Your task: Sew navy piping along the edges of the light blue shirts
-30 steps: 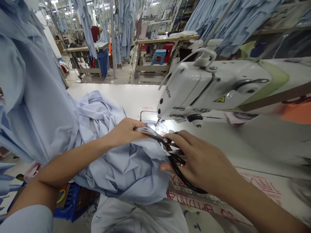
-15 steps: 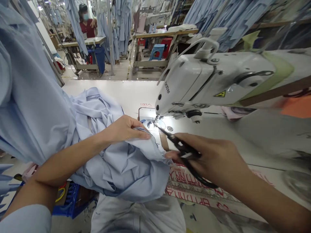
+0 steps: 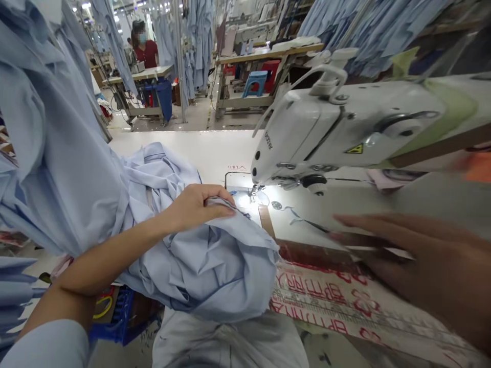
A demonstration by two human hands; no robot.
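My left hand (image 3: 199,204) is closed on a fold of the light blue shirt (image 3: 215,260), pinching its edge just left of the needle of the white sewing machine (image 3: 307,138). The shirt is bunched in a heap over the table's front edge. My right hand (image 3: 414,255) is far to the right, low over the table and blurred by motion. Its fingers lie long over the black scissors (image 3: 318,226), whose blades stick out to the left from between thumb and fingers.
Red-printed tape (image 3: 330,296) covers the white table (image 3: 199,151) near its front edge. Blue garments (image 3: 46,143) hang at my left. A blue crate (image 3: 115,317) sits below the table. A person in a red top (image 3: 144,48) is at a far table.
My right hand has pulled the scissors away from the shirt edge to the right and lowered them toward the table. My left hand has kept its grip on the fabric.
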